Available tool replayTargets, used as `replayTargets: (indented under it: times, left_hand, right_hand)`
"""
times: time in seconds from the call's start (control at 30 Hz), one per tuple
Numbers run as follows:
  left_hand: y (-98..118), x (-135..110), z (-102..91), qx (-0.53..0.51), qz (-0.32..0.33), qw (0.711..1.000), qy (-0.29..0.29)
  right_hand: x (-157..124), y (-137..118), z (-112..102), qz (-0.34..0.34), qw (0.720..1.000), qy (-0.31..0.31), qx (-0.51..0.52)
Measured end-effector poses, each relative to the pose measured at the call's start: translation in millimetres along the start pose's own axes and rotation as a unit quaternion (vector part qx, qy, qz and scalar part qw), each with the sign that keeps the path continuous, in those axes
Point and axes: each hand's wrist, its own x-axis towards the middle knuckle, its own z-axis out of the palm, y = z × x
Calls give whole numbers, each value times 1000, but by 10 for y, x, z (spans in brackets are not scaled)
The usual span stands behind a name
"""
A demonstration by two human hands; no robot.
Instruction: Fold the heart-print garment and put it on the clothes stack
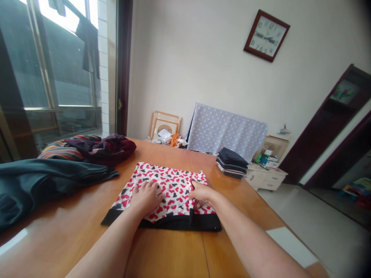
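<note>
A white garment [172, 190] printed with red and black hearts, a black band along its near edge, lies flat on the wooden table in front of me. My left hand [147, 197] rests on its left half, fingers spread and pressed down on the cloth. On the right side my right hand [202, 194] has its fingers closed on the cloth, where a narrow fold runs down to the black band. Some of the right fingertips are hidden by the hand and the fabric. Whether the garment is a top or shorts, I cannot tell.
A stack of folded dark clothes [232, 163] stands at the table's far right. Loose clothes lie at the left: a dark green piece [43, 185] and a maroon heap [113, 148]. Beyond the wooden table [162, 255] are a polka-dot cloth [226, 127] and a white cabinet [265, 178].
</note>
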Motion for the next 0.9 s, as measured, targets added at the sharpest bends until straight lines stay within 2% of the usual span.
replayTargets:
  times: [0.17,0.3,0.4,0.5,0.63,0.67,0.73,0.83,0.9]
  left_hand:
    - [10,0,-11,-3,-1,1000,-9]
    - [30,-26,-43,9,4,1000,0]
    - [28,-31,-48,14,4,1000,-1]
    - [15,-22,-35,9,1,1000,-6]
    - [4,-15,-23,1,0,1000,-8]
    - [4,-17,-24,0,0,1000,-9]
    - [10,-22,-30,-1,0,1000,-9]
    - [22,-31,-46,4,1,1000,-6]
    - [29,-33,-52,6,0,1000,-5]
  right_hand:
    - [7,-61,9,6,998,-51,35]
    - [3,-53,92,-4,988,-103,115]
    - [13,-32,79,-26,986,-79,147]
    - [41,-10,31,-84,989,-29,115]
    - [78,-11,-24,-197,971,-31,134]
    - [89,-15,-44,-212,965,-11,157]
    - [122,-15,-110,-210,955,92,189]
    - [199,42,-265,-135,947,265,125]
    - [259,123,-370,-88,946,304,64]
